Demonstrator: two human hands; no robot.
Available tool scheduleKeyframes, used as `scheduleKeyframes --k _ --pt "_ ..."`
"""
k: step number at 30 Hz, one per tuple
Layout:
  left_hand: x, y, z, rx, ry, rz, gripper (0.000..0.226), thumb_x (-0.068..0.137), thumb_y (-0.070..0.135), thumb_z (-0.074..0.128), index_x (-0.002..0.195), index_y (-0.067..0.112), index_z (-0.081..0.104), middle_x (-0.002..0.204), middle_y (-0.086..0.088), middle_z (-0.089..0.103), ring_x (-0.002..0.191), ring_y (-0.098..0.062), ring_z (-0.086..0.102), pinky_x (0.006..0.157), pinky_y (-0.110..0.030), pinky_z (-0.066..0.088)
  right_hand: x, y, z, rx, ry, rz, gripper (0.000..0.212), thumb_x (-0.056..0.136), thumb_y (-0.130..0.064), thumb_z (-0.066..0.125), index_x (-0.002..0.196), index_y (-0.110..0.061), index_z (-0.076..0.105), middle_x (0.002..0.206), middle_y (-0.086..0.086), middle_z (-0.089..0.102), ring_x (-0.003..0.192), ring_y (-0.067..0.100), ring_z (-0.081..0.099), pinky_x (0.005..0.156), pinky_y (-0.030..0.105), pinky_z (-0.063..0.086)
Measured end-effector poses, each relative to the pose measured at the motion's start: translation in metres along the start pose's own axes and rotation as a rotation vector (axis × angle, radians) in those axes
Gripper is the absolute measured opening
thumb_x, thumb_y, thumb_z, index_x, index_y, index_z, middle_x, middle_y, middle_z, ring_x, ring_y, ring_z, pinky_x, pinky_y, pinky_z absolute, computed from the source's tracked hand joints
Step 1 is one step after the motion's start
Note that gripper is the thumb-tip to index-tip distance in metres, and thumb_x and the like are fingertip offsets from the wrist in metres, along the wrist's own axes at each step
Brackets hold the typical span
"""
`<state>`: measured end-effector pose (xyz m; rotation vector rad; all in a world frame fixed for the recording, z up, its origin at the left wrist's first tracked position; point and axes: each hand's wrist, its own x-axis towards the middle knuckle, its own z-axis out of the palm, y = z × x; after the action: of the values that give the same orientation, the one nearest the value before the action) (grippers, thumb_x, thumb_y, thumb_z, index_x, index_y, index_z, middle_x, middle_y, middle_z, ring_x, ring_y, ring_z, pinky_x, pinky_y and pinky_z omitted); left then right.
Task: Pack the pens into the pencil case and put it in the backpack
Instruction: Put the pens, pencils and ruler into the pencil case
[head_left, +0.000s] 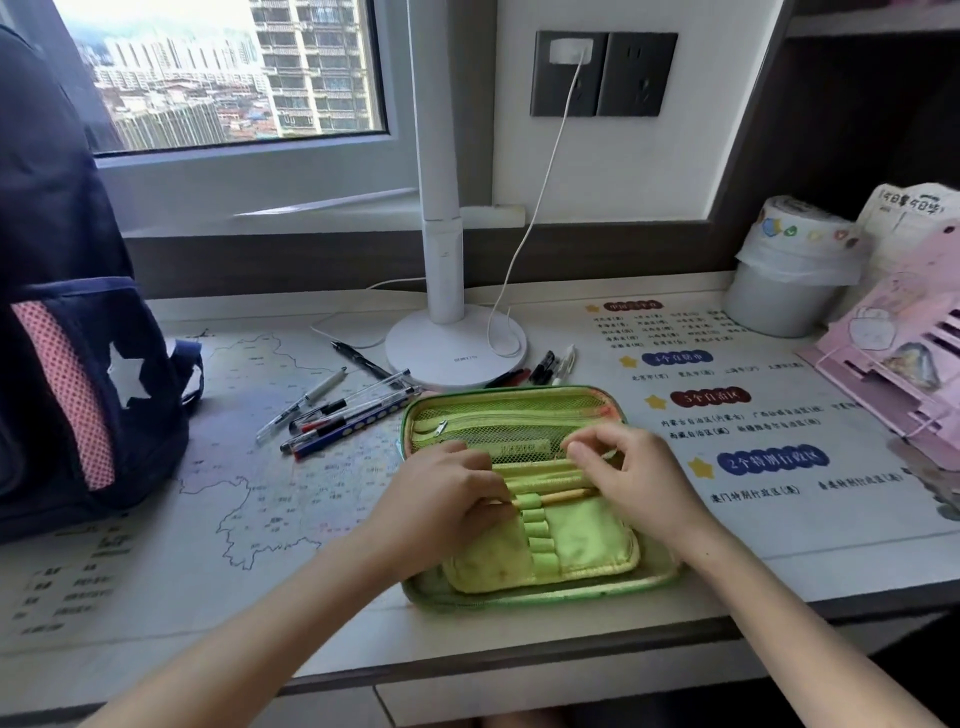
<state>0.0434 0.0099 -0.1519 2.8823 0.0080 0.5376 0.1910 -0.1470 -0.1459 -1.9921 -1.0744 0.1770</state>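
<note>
A green pencil case (582, 551) lies open on the desk in front of me, its mesh-pocket lid folded back. A yellow pencil (563, 496) sits through the top elastic loop of the inner flap. My left hand (441, 493) pinches the pencil's left end at the loop. My right hand (628, 467) rests on the case's middle with fingers curled at the flap's upper edge. Several loose pens (343, 410) lie to the left of the case, and more pens (550, 366) lie behind it by the lamp base. A dark blue backpack (67, 332) stands at the far left.
A white desk lamp (452, 343) stands behind the case, its cable running up to a wall socket. A white bin (784, 280) and a pink rack (904, 364) occupy the right side. A printed map mat (249, 499) covers the desk.
</note>
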Motion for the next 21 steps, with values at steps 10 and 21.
scheduleKeyframes --k 10,21 --pt "-0.004 -0.036 -0.035 -0.330 -0.004 -0.282 0.033 0.069 0.064 0.052 0.065 0.033 0.063 0.067 0.015 0.055 0.066 -0.004 0.051 0.057 -0.022 0.040 0.157 0.031 -0.008 -0.868 -0.280 -0.002 0.029 0.087 -0.019 0.058 0.115 -0.027 0.061 0.121 0.004 0.059 0.115 0.028 0.046 0.092 0.040 0.041" --pt "-0.020 -0.029 -0.018 -0.190 -0.151 -0.227 0.005 0.078 0.033 0.069 0.080 0.029 0.069 0.070 0.020 0.050 0.066 0.008 0.044 0.060 -0.014 0.038 0.160 0.046 -0.043 -1.287 -0.307 -0.295 0.018 0.092 -0.012 0.047 0.080 -0.025 0.044 0.096 -0.001 0.063 0.089 0.021 0.047 0.074 0.032 0.032"
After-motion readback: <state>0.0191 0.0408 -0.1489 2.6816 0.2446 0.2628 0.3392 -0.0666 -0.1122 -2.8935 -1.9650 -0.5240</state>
